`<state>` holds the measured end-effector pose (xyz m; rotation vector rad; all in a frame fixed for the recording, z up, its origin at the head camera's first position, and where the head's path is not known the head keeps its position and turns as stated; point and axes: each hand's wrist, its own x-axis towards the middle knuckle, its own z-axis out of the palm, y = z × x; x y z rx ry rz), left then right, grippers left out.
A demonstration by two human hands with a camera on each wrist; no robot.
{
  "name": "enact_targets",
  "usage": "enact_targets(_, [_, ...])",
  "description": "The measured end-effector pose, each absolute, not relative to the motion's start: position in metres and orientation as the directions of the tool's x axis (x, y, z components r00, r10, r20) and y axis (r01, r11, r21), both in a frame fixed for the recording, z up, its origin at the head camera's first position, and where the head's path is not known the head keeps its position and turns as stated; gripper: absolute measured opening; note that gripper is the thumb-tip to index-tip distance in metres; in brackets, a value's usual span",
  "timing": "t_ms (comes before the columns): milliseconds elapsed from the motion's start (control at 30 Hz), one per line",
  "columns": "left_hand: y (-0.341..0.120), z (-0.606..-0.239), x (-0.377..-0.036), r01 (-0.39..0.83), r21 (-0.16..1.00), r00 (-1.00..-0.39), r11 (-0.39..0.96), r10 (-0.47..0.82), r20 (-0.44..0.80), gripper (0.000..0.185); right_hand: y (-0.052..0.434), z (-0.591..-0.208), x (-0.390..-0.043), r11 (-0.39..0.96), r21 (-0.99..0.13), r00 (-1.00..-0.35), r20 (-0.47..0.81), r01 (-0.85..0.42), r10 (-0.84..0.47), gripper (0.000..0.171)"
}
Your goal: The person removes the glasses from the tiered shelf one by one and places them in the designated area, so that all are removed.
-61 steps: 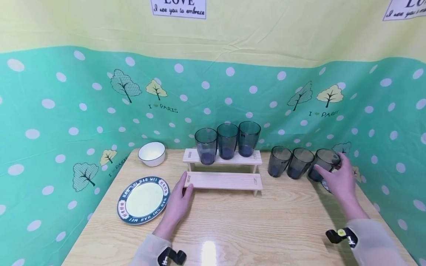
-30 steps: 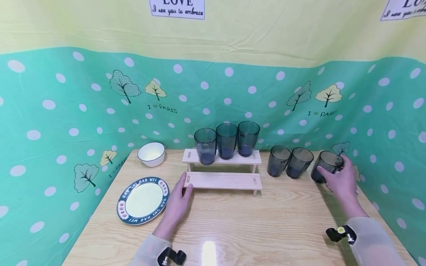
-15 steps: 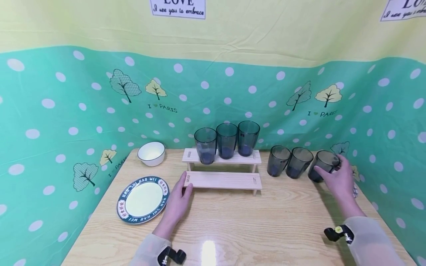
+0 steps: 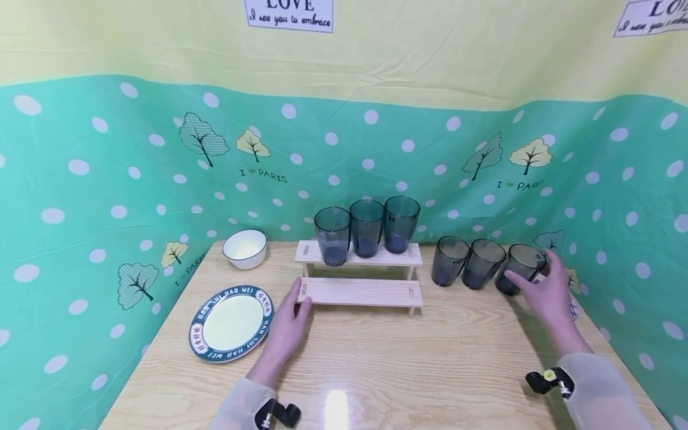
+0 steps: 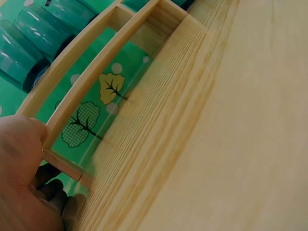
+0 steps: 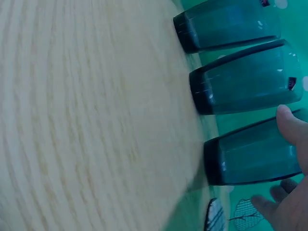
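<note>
**Right hand on the end tumbler, left hand at the rack**

Right hand [image 4: 547, 294] curls its thumb and fingers round the rightmost tumbler [image 4: 519, 268], a smoky blue-grey glass standing on the tabletop [image 4: 408, 364] near its right rear corner. In the right wrist view the thumb lies along the glass wall [image 6: 255, 156] while the other fingers wrap its far side; the base looks down on the wood, though the head view shows the glass leaning a little toward the hand. Just left of it stand two more tumblers of the same kind, the middle tumbler [image 4: 482, 263] close beside it and the left tumbler [image 4: 449, 260] beyond, forming a row.

Left hand [image 4: 287, 327] lies flat with relaxed fingers, its thumb and forefinger touching the left end of the lower step of a two-step wooden rack [image 4: 360, 291]. The left wrist view shows the thumb [image 5: 21, 137] pressed against the rack's end.

On the rack's upper step three tumblers [image 4: 367, 229] stand upright, side by side. A plate with a dark lettered rim [image 4: 232, 323] sits left of the left hand, and a white bowl [image 4: 245, 248] behind it near the green dotted backdrop [image 4: 107, 179]. Something patterned lies partly hidden behind the right hand; what it is cannot be told.
</note>
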<state>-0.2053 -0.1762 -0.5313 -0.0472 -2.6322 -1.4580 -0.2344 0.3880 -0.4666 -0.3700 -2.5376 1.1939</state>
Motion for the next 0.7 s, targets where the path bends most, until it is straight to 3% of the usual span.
enact_targets(333, [-0.176,-0.532,-0.205,0.089,0.842,-0.991,0.532,-0.04,0.13,0.069,0.378,-0.428,-0.222,0.635,-0.77,-0.902,0.228,0.063,0.366,0.112])
enact_targets(700, [-0.176,-0.534,-0.205,0.094,0.84,-0.99,0.535,-0.043,0.137,0.069,0.329,-0.393,-0.216,0.65,-0.755,-0.896,0.348,-0.093,0.276,0.107])
